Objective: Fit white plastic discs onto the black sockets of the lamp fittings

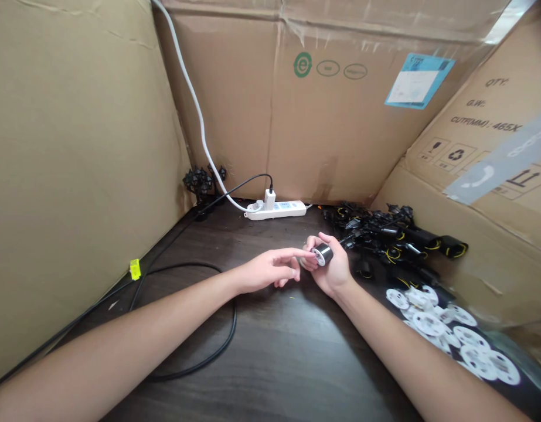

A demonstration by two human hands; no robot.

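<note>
My right hand (334, 271) is closed around a small black cylindrical part (323, 254) with a light-coloured end face, held just above the dark table (279, 351). My left hand (270, 269) reaches in from the left, its forefinger stretched out and touching the part's end face, the other fingers curled under. Whether a small piece sits under that fingertip I cannot make out.
A heap of black parts with yellow wires (393, 240) lies right of my hands, and several white discs (450, 334) lie nearer. A white power strip (276, 209) with a plugged charger sits at the back. A black cable (208, 357) loops on the left. Cardboard walls (77, 164) surround the table.
</note>
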